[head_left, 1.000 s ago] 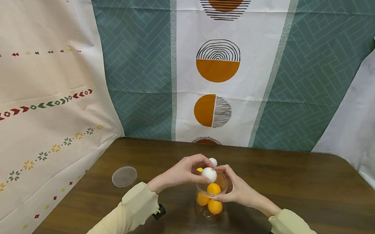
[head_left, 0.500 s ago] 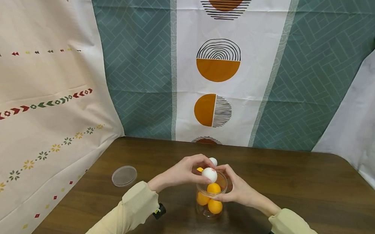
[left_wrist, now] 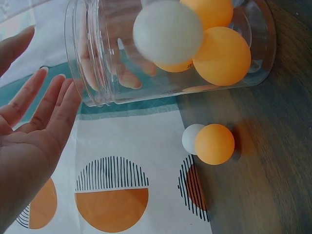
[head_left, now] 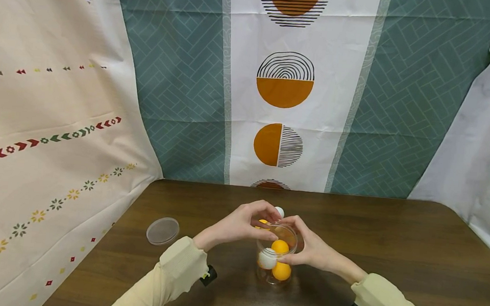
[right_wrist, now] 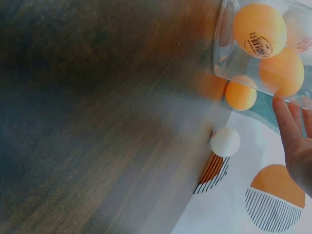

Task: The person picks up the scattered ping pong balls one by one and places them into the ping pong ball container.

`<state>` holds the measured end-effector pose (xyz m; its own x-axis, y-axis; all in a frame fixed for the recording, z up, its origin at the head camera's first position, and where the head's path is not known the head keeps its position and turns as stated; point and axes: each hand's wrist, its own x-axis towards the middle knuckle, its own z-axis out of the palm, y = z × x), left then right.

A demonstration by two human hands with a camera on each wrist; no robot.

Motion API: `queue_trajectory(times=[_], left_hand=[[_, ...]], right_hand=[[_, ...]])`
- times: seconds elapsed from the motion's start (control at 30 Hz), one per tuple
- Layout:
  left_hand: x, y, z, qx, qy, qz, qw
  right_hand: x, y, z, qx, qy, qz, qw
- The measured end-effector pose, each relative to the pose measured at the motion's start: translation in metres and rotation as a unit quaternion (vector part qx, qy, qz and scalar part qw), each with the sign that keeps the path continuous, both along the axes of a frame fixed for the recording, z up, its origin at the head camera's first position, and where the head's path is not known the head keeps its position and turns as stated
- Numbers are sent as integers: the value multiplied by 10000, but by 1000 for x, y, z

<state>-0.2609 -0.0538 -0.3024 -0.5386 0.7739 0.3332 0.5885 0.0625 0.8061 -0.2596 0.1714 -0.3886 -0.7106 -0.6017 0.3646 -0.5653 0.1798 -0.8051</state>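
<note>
"Both hands frame one clear screw-neck jar [head_left: 269, 276], upright on a dark wooden table [head_left: 395, 246]. Left hand [head_left: 244, 224]: thumb and fingers parted, hovering at the left of the mouth. Right hand [head_left: 311, 247]: curled round the upper part, thumb on the near side, fingers on the far."

"Does the left touch the rim?"

"Cannot tell; its fingertips overlap the edge in the left wrist view."

"And inside the jar?"

"One white table-tennis ball [head_left: 267, 259], pictured toward the near left, among three orange table-tennis balls [head_left: 281, 271]. A barcode is legible as such on one orange ball in the right wrist view."

"Beyond it?"

"On the far side of the jar, a loose orange ball [right_wrist: 241, 95] and, farther back, a loose white ball [right_wrist: 225, 142], apart from each other."

"To the left?"

"Well apart from the jar, a round translucent lid [head_left: 162, 231] lies flat."

"Backdrop?"

"A teal-and-white cloth [head_left: 246, 138] with orange circles at the far edge; cream patterned fabric [head_left: 50, 104] at left, pale marbled fabric [head_left: 486, 137] at right."
</note>
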Motion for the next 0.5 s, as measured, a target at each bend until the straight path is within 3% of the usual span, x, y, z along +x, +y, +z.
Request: queue_trajectory(times=[0.13,0.37,0.5], left_hand=[[0,0,0,-6,-36,23,10000],[2,-2,1,32,-73,83,9999],[2,-4,2,70,-29,238,9997]], right_hand=[[2,-1,2,13,-39,-15,10000],[17,-7,23,-17,-128,17,9999],[18,-8,24,-10,-133,52,9999]])
